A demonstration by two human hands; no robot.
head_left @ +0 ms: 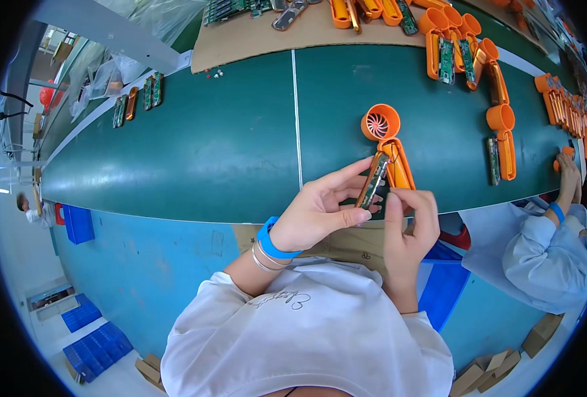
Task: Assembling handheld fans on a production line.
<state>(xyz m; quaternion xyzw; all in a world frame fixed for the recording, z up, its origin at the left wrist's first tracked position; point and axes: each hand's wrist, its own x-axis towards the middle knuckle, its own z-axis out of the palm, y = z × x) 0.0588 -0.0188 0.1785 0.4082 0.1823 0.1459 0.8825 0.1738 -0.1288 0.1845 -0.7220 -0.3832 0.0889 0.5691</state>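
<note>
My left hand grips a narrow green circuit board with a copper-coloured strip along its side. The board is held tilted above the table's near edge. Right beside it lies an orange handheld fan housing, its round head with dark curved blades pointing away from me. Thin dark wire shows in the open handle. My right hand is closed in a pinch by the handle's near end, close to the board; whatever lies between its fingertips is too small to make out.
The green table has a white line across it. Another orange fan with a board beside it is on the right, with several more behind. Boards lie at the left. At the far right, a co-worker's hand touches an orange part.
</note>
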